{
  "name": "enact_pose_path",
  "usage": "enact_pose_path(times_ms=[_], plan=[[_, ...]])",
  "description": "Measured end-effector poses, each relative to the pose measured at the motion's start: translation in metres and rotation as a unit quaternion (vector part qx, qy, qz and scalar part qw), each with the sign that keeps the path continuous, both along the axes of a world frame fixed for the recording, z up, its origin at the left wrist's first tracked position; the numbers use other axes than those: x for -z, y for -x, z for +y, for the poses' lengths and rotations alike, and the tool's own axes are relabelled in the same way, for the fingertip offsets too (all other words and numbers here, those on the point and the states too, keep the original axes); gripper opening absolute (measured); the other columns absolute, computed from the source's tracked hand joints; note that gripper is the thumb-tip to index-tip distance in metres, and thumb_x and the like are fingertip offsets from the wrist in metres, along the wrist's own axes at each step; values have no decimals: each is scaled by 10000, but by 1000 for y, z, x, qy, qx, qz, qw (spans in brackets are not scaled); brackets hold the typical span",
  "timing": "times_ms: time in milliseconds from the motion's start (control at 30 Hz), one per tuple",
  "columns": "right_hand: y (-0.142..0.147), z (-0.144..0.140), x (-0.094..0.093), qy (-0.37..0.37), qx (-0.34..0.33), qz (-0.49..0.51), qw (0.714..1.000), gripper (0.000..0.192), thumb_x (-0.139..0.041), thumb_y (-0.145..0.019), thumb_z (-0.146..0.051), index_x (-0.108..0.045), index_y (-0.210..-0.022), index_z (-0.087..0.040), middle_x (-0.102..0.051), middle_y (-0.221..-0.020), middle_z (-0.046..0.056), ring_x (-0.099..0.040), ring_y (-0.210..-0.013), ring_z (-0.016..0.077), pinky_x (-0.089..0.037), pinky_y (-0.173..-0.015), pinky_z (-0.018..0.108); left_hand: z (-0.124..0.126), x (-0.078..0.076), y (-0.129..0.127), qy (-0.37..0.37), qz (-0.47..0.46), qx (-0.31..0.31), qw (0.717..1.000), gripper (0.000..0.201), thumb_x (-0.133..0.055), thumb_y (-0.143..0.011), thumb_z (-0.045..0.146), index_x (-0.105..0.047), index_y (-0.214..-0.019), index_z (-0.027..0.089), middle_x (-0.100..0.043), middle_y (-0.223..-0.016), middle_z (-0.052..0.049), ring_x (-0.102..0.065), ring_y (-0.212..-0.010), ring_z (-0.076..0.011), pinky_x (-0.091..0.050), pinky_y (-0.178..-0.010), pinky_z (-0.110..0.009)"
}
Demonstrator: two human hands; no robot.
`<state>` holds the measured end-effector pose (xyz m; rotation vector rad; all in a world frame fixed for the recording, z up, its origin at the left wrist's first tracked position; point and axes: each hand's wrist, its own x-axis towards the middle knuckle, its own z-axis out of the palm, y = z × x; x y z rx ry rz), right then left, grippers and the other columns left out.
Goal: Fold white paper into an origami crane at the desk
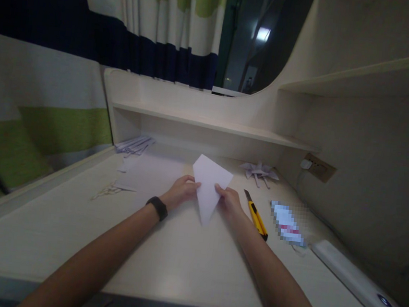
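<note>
Between my two hands is a folded sheet of white paper (209, 185), kite-shaped, its narrow point toward me and its wide end away. My left hand (181, 191) pinches the left edge, thumb on top and fingers underneath. On the opposite edge, my right hand (229, 200) grips the paper the same way. A dark band circles my left wrist. Just right of my right hand lies a yellow and black utility knife (256, 217) with its blade showing.
Folded paper shapes (259, 171) sit at the back right, and a stack of paper strips (135, 144) at the back left. Small paper pieces (112, 190) lie at left. A blurred-out phone-like object (287, 223) and a long white device (355, 279) are at right, below a wall socket (319, 168).
</note>
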<state>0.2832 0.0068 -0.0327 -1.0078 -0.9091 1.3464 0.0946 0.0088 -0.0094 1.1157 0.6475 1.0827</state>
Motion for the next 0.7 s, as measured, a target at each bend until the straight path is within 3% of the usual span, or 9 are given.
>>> enact_pose_path(times_ms=[200, 433, 700], plan=[[-17, -5, -8, 10, -91, -76, 993, 313, -790, -598, -308, -671, -798, -100, -711, -847, 124, -649, -691, 190, -502, -617, 272, 8, -8, 22, -55, 122, -55, 989, 445, -728, -698, 397, -582, -1013, 117, -656, -1002, -145, -655, -801, -220, -544, -668, -353], [-22, -19, -22, 7, -83, -106, 991, 336, -814, -548, -340, -683, -735, -94, -704, -722, 93, -620, -574, 165, -462, -547, 260, -1, -14, 33, -69, 231, 11, 971, 427, -704, -707, 444, -655, -922, 80, -689, -908, -150, -659, -697, -184, -517, -574, -257], [-32, -34, -5, -13, -145, -114, 983, 378, -808, -569, -373, -689, -822, -118, -708, -779, 85, -645, -652, 188, -470, -629, 299, -10, -3, 36, -83, 266, 40, 960, 405, -698, -705, 457, -670, -850, 80, -699, -774, -129, -658, -643, -192, -507, -527, -260]])
